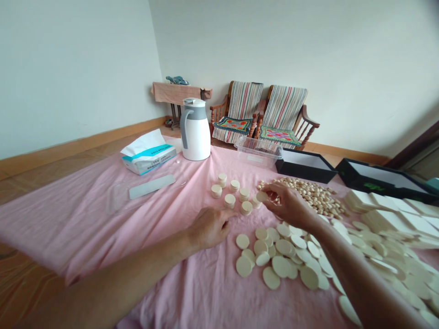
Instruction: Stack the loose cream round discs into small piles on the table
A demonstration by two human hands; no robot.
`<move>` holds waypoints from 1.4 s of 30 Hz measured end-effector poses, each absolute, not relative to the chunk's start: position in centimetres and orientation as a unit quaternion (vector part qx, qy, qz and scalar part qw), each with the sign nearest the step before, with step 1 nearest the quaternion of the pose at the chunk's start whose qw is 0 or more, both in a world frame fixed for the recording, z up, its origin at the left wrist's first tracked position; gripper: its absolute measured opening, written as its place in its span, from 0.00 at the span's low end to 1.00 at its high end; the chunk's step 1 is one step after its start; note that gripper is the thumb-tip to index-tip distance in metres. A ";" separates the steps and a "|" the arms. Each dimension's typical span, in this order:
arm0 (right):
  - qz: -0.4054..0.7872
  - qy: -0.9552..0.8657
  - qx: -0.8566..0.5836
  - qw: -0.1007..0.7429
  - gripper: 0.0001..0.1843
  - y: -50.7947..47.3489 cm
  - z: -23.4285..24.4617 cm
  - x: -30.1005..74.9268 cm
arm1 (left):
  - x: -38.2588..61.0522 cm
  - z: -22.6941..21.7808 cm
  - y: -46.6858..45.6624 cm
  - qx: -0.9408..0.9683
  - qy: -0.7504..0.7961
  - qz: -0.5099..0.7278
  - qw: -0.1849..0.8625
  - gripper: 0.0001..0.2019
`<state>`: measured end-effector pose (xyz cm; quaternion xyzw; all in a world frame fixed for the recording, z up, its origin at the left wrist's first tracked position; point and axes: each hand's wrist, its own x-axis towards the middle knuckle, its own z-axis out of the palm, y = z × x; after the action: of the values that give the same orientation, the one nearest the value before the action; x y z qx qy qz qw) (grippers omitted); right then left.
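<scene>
In the head view, the right hand point(287, 204) was over the desk point(185, 292), its grip nearly closed, with thumb and fingertips pinching the edge of one pale round disc point(262, 196). That disc was right beside the rightmost of the short disc stacks point(229, 201); whether the two touched could not be told. Seven such stacks showed in a loose cluster near the middle of the desk.

The left hand point(210, 227) lay low just in front of the cluster, index finger extended toward the nearest stacks and the other fingers curled under. Whether its grip had hold of anything could not be told, since the palm was turned away.

Many loose discs point(283, 247) were spread, overlapping, beneath and beside the right forearm. Beyond the right hand was a heap of small pale pieces point(313, 194), and farther right were piles of flat, pale rectangular pieces point(387, 221). Two black trays point(305, 172) and a clear plastic box point(259, 153) were behind them. A white and grey jug point(200, 139) stood upright beyond the stacks, with a tissue pack point(151, 162) to its left. Pink cloth point(96, 228) covered the desk, and two chairs point(286, 107) stood by the wall.
</scene>
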<state>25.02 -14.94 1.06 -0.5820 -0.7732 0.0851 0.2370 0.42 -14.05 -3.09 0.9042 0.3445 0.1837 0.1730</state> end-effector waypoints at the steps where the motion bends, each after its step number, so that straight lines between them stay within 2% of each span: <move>1: 0.075 -0.767 -0.586 0.251 0.12 -14.5 0.5 25.4 | 0.4 -3.1 -14.1 0.904 0.344 0.184 0.174 0.22; 7: 0.078 -0.760 -0.589 0.263 0.12 -13.9 -1.1 25.8 | 0.4 -3.1 -14.1 0.907 0.343 0.181 0.166 0.22; 14: 0.084 -0.772 -0.574 0.260 0.11 -14.0 -1.0 25.7 | 0.4 -3.1 -14.1 0.907 0.345 0.179 0.161 0.22; 25: 0.124 -0.794 -0.542 0.246 0.17 -13.7 -1.1 26.3 | 0.4 -3.1 -14.1 0.905 0.349 0.181 0.165 0.23; 28: 0.109 -0.783 -0.559 0.250 0.14 -14.2 -0.2 26.4 | 0.4 -3.1 -14.1 0.905 0.345 0.181 0.171 0.23; 31: 0.161 -0.803 -0.546 0.176 0.10 -15.6 1.4 26.0 | 0.4 -3.0 -14.1 0.906 0.340 0.182 0.174 0.22; 34: 0.225 -0.823 -0.514 0.087 0.12 -17.2 2.5 24.9 | 0.4 -3.0 -14.0 0.905 0.346 0.176 0.170 0.22; 37: 0.209 -0.843 -0.492 0.052 0.15 -18.1 2.5 24.1 | 0.5 -3.0 -14.1 0.905 0.351 0.170 0.167 0.21; 42: 0.193 -0.856 -0.479 0.029 0.15 -18.0 1.8 24.0 | 0.5 -3.0 -14.2 0.904 0.357 0.165 0.167 0.20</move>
<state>24.03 -18.02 1.83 -0.4791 -0.8558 0.1929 0.0287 0.47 -14.16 -2.99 0.9043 0.3568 0.1649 0.1665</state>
